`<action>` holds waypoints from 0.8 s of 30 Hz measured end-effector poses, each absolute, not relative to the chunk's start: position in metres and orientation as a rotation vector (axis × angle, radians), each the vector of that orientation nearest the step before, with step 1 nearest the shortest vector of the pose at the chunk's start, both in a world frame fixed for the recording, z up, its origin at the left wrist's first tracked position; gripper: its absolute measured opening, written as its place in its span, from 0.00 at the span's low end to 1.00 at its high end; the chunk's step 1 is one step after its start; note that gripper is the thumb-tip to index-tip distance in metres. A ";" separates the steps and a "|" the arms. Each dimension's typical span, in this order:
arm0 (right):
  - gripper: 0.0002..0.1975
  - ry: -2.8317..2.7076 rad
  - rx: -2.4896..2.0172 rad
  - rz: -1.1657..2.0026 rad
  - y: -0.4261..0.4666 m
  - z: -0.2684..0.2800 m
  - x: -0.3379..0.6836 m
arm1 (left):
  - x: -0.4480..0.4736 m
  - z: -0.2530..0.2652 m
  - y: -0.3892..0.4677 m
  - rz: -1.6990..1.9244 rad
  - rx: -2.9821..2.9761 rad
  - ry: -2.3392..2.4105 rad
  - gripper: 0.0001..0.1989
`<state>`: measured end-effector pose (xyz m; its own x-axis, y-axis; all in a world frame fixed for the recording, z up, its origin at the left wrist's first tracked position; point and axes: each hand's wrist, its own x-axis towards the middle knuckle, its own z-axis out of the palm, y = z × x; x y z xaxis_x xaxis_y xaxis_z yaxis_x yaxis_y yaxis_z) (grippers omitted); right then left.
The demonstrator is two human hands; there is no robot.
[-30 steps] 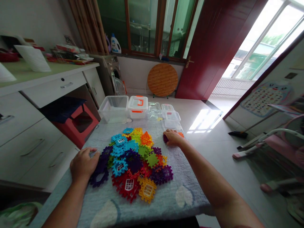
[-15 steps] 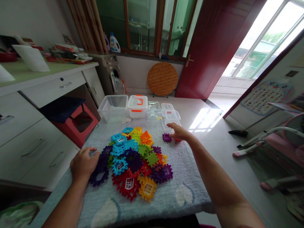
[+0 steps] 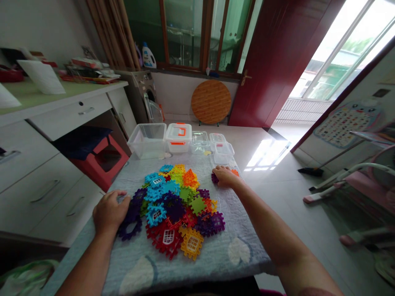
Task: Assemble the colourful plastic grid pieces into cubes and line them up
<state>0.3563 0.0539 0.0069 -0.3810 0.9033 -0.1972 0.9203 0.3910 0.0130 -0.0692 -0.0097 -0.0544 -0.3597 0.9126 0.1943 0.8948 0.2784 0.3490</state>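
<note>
A pile of colourful interlocking plastic building tiles (image 3: pixel 173 205) with notched edges lies on the cloth-covered table (image 3: pixel 216 255). My left hand (image 3: pixel 111 211) rests at the table's left side, thumb and fingers apart with nothing seen between them. Just right of it lies a dark purple tile with a round opening (image 3: pixel 131 229). My right hand (image 3: pixel 224 176) is beyond the pile to the right, its fingers bent down around a purple tile (image 3: pixel 214 178), mostly covered by the hand. An orange piece (image 3: pixel 235 172) shows behind the wrist.
Along the far table edge stand an uncovered clear bin (image 3: pixel 148 142), a lidded box with orange clips (image 3: pixel 179 139) and several smaller clear containers (image 3: pixel 222 152). A red stool (image 3: pixel 108 158) stands left of the table. Farther right is a pink chair (image 3: pixel 367 185).
My right hand has come down and closed over the purple tile, after hovering above it with fingers spread. My left hand has stayed almost still.
</note>
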 end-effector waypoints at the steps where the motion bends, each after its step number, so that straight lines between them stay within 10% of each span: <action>1: 0.20 2.468 1.638 -0.147 0.055 0.007 0.358 | -0.070 -0.055 -0.010 0.633 1.756 2.478 0.18; 18: 0.30 2.747 1.754 -0.352 0.030 0.019 0.352 | -0.064 -0.047 -0.013 0.610 1.734 2.484 0.16; 24: 0.16 2.975 1.928 -0.678 -0.010 -0.007 0.322 | -0.065 -0.047 -0.013 0.714 1.714 2.440 0.16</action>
